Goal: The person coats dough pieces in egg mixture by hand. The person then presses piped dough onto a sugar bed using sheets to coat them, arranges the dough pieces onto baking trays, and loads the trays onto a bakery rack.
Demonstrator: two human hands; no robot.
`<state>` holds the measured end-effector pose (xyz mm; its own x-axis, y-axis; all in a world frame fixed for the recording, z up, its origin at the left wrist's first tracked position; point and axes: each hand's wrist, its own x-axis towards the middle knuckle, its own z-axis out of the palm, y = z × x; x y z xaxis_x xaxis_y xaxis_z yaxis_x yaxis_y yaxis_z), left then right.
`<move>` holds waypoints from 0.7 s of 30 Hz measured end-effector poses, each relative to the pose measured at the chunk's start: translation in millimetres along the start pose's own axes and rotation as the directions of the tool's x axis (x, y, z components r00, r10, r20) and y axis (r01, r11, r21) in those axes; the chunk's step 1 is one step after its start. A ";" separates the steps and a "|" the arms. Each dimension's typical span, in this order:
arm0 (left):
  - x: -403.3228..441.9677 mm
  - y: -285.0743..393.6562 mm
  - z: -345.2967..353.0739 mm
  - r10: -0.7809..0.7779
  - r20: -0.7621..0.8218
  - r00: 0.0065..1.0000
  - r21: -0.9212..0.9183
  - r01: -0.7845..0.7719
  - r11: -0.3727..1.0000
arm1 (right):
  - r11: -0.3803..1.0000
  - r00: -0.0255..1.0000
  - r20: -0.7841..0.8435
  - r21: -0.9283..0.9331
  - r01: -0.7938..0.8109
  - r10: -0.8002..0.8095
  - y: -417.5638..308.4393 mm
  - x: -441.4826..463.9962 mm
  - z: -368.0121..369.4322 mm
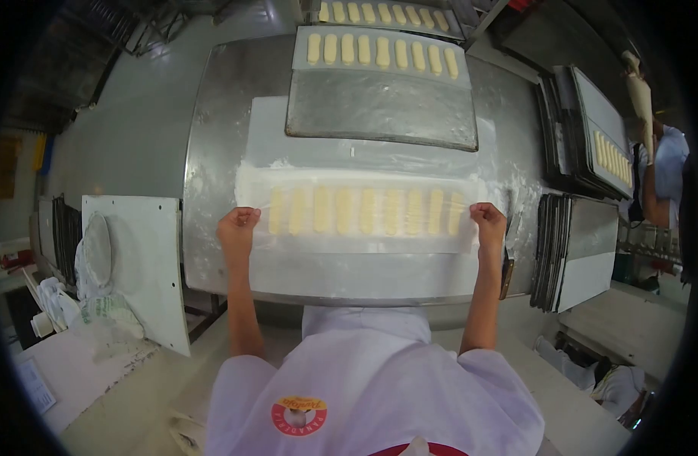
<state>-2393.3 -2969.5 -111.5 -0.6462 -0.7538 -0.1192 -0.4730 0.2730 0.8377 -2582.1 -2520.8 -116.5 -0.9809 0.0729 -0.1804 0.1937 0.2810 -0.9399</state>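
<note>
A thin translucent sheet of paper (318, 243) stretches between my hands, low over the table. A row of pale, finger-shaped batter strips (368, 211) runs along it. The strips look hazy, and I cannot tell whether they lie on top of the sheet or show through it. My left hand (239, 226) pinches the sheet near its left end, thumb against fingers. At the opposite end, the fingertips of my right hand (489, 222) are closed on the sheet's right edge. White powder (250, 182) lies around the sheet's far side.
Behind the sheet, a metal tray (379, 102) carries a paper with similar strips along its far half. Another loaded tray (394, 14) sits beyond. Stacked trays (554, 251) stand at the right of the metal table (220, 137). A co-worker (668, 175) holds a piping bag (639, 99).
</note>
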 end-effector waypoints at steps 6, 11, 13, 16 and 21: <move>-2.9 37.5 -33.3 0.039 0.036 0.999 0.072 -0.041 0.997 | 0.997 1.000 -0.022 0.081 0.007 -0.006 -45.6 -24.0 -17.2; 9.5 19.9 -2.0 -0.010 0.061 0.998 0.023 0.008 1.000 | 0.999 0.999 0.027 -0.027 -0.044 0.044 -2.7 -5.9 -5.9; 12.6 21.0 8.4 -0.090 0.020 0.996 0.140 0.086 0.986 | 0.993 0.999 -0.012 -0.105 -0.050 0.049 1.4 -4.3 3.3; 6.5 15.7 8.5 -0.038 0.035 0.999 0.158 0.032 0.987 | 0.983 0.998 -0.043 -0.174 -0.055 0.048 6.5 -7.1 4.9; 9.8 11.8 -9.2 0.055 0.058 0.997 -0.007 -0.055 0.998 | 0.999 0.999 -0.007 -0.028 0.042 -0.042 -23.1 -17.1 -5.7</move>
<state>-2399.7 -2979.1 -97.9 -0.7048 -0.7018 -0.1031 -0.4322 0.3097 0.8469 -2569.7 -2523.1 -90.1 -0.9880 0.0682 -0.1388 0.1533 0.3103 -0.9382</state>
